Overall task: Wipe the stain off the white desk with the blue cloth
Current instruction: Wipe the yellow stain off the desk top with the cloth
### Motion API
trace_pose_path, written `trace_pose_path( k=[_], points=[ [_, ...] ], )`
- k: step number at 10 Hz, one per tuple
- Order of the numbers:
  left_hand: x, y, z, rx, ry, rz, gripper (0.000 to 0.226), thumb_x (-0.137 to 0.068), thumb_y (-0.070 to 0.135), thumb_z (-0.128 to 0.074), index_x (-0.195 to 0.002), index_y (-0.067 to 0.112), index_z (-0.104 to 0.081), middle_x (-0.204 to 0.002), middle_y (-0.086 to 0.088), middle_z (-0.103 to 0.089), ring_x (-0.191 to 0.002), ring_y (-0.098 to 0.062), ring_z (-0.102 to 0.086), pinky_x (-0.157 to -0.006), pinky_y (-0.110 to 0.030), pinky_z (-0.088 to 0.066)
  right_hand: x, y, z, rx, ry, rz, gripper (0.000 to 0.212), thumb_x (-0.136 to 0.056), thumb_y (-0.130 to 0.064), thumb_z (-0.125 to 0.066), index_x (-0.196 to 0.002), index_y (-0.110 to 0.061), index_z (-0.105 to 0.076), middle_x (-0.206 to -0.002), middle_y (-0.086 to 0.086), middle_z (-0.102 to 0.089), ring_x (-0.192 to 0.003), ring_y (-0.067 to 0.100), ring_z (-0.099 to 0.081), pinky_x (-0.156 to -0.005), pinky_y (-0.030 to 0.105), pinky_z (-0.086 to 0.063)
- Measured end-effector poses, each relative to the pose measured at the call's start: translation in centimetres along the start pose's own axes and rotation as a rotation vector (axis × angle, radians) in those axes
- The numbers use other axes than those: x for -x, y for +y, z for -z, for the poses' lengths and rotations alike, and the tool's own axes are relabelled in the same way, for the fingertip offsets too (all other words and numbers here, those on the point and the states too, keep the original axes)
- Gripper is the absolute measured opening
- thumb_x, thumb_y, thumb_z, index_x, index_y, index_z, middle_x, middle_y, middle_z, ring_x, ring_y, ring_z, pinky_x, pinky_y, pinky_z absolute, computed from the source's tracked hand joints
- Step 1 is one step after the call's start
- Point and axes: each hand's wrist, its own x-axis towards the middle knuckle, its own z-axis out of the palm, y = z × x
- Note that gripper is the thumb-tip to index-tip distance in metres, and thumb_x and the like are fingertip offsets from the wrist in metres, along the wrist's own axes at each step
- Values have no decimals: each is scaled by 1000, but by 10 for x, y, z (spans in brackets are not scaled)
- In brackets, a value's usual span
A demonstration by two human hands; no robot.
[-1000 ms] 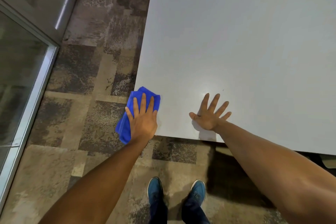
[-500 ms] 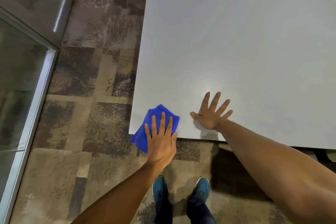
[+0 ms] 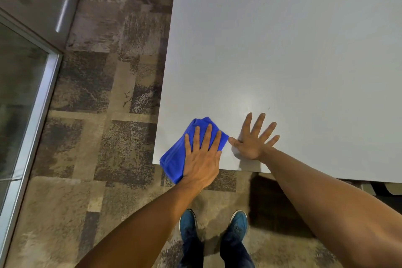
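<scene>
A folded blue cloth (image 3: 177, 155) lies on the near left corner of the white desk (image 3: 282, 50), partly hanging over its front edge. My left hand (image 3: 201, 156) presses flat on the cloth, fingers spread. My right hand (image 3: 253, 137) rests flat on the desk just right of the cloth, fingers apart, its thumb tip almost touching the cloth's corner. A tiny dark speck (image 3: 269, 108) shows on the desk beyond my right hand. No clear stain is visible elsewhere.
Patchy brown carpet (image 3: 104, 115) covers the floor left of and below the desk. A glass door with a metal frame (image 3: 41, 102) stands at the far left. My two blue shoes (image 3: 213, 224) are under the desk's front edge.
My left hand has slid the cloth rightward along the desk's front edge, from beyond the left corner to beside my right hand. The right hand has stayed planted.
</scene>
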Motion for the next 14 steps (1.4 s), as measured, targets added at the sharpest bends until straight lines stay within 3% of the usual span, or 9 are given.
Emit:
trace_pose_path(
  k=[1, 3, 4, 6, 8, 10, 11, 12, 14],
  points=[
    [-20, -3, 3, -22, -2, -6, 62, -99, 43, -17, -155, 21, -3, -164, -11, -6, -149, -42, -4, -115, -64, -16, -11, 10, -2, 67, -160, 109, 99, -35, -86, 6, -101, -36, 61, -87, -4, 74, -104, 44, 61, -105, 75, 14],
    [-67, -6, 13, -63, 20, 27, 62, -100, 45, -26, -155, 21, -7, -164, -9, -7, -149, -41, -4, -117, -63, -11, -21, 18, -18, 37, -96, 130, 141, -30, -99, 24, -150, -25, 28, -150, 17, 45, -139, 54, 29, -105, 75, 9],
    [-93, -13, 21, -81, 15, 43, 62, -101, 45, -23, -155, 21, -6, -164, -9, -7, -149, -40, -5, -117, -63, -11, -20, 12, -21, -164, 66, 145, 107, -39, -95, 17, -124, -42, 56, -114, -7, 74, -129, 30, 54, -103, 66, 25],
    [-136, -40, 50, -71, -19, 56, 57, -102, 44, -14, -155, 26, -10, -165, -3, -7, -151, -33, -4, -120, -58, -6, -29, -6, -32, -305, 578, 78, 94, -75, -78, 17, -151, -23, 28, -156, 3, 41, -143, 35, 36, -106, 59, 3],
    [-135, -96, 68, -122, -30, -154, 64, -96, 55, -30, -153, 27, -21, -163, -1, -19, -149, -30, -14, -119, -49, -15, -50, 16, -40, 166, 629, 257, 105, -86, -65, 20, -122, -25, -71, -148, 41, 20, -138, 54, 30, -104, 67, 20],
    [-86, -100, 55, -78, 26, -262, 61, -98, 48, -37, -151, 19, -32, -161, -3, -26, -149, -27, -19, -121, -50, -15, -25, 0, -34, -44, 596, 109, 97, -76, -75, 18, -153, -18, 24, -155, 10, 41, -142, 38, 35, -110, 60, 2],
    [-65, -97, 47, -65, -4, -341, 54, -102, 40, -29, -152, 23, -28, -162, 0, -23, -150, -26, -16, -123, -47, -10, -35, 19, -28, 162, 165, 111, 144, -42, -95, 28, -158, -14, 1, -142, 21, 52, -141, 52, 27, -103, 74, 17],
    [-38, -90, 34, -121, -44, -532, 53, -102, 39, -31, -153, 26, -24, -162, 2, -20, -150, -26, -16, -123, -48, -9, -27, 11, -34, 3, 119, 99, 119, -15, -92, 32, -119, -43, 59, -123, -3, 71, -136, 40, 43, -108, 69, 14],
    [3, -108, 37, 83, -264, -860, 46, -98, 25, -42, -144, 25, -45, -157, 4, -33, -150, -24, -15, -123, -47, -4, -44, 7, -52, -94, 775, 96, 92, -78, -77, 14, -155, -26, 18, -163, 3, 26, -149, 38, 19, -107, 59, -9]
  ],
)
